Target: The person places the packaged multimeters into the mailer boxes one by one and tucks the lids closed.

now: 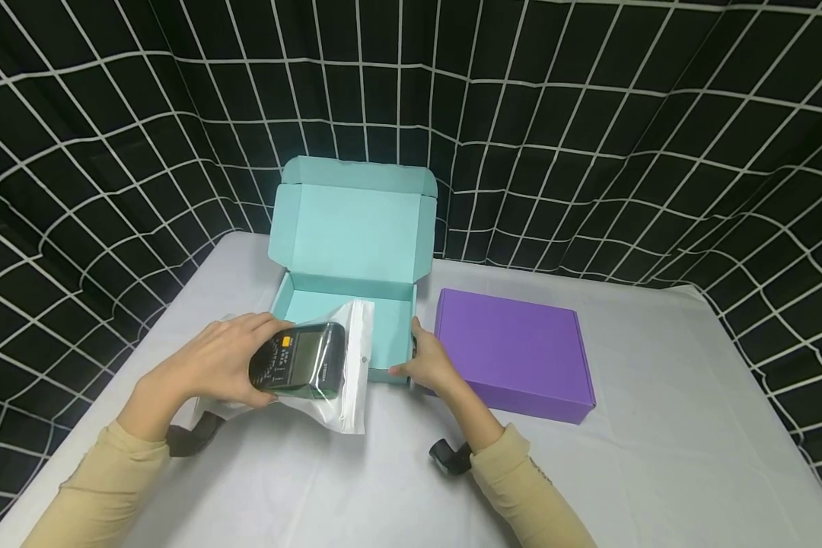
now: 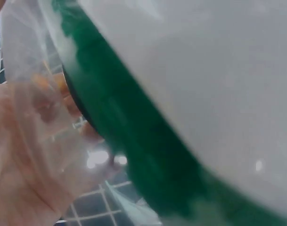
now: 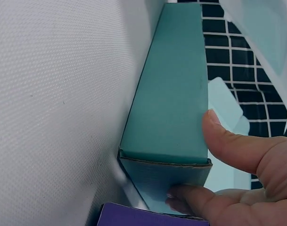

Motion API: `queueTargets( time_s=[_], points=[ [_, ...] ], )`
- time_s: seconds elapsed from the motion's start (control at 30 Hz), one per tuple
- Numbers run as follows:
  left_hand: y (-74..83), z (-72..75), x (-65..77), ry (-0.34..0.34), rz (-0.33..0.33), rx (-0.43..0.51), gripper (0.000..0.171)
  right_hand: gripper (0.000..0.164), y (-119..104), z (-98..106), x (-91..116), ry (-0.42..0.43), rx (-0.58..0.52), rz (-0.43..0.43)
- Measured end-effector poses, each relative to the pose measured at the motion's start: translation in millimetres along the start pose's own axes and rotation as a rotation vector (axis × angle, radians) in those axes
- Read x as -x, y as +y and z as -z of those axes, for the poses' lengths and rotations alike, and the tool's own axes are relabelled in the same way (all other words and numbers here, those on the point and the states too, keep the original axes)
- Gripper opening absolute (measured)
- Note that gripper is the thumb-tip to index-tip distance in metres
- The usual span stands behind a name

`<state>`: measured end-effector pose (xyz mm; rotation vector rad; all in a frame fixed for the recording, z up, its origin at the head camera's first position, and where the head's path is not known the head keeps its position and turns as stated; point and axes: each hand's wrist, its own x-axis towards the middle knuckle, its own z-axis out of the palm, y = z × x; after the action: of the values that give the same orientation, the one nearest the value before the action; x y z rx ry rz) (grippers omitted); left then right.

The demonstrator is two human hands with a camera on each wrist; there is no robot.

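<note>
My left hand (image 1: 229,358) grips a black calculator (image 1: 308,358) inside a clear-and-white zip bag (image 1: 356,365), above the front left of an open teal box (image 1: 393,320). Close up in the left wrist view, the bag has a green band (image 2: 119,99) inside, and part of the hand (image 2: 20,165) shows through the plastic. At the box's front right corner, my right hand (image 1: 431,361) holds on. In the right wrist view its thumb lies against the front wall (image 3: 174,94) while the fingers touch the side wall.
The teal box's lid (image 1: 356,232) stands raised at the back. A closed purple box (image 1: 514,346) lies just right of the teal one. All rest on a white-covered table (image 1: 671,426), with a black grid-patterned curtain (image 1: 534,114) behind and at both sides.
</note>
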<state>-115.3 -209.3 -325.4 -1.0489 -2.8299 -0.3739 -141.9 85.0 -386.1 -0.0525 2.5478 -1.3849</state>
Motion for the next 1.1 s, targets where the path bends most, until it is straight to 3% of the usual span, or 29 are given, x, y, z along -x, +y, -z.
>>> queueTargets(
  time_s=[0.4, 0.6, 1.1],
  points=[
    [-20.7, 7.5, -51.8, -0.035, -0.014, -0.002, 0.086, 0.102, 0, 1, -1, 0.005, 0.031, -0.013],
    [-29.8, 2.2, -76.9, -0.088, 0.011, -0.013, 0.085, 0.103, 2, 0, -1, 0.008, 0.040, -0.005],
    [-29.8, -19.9, -112.7, -0.178, 0.001, -0.017, 0.089, 0.107, 4, 0, -1, 0.014, 0.002, 0.062]
  ],
)
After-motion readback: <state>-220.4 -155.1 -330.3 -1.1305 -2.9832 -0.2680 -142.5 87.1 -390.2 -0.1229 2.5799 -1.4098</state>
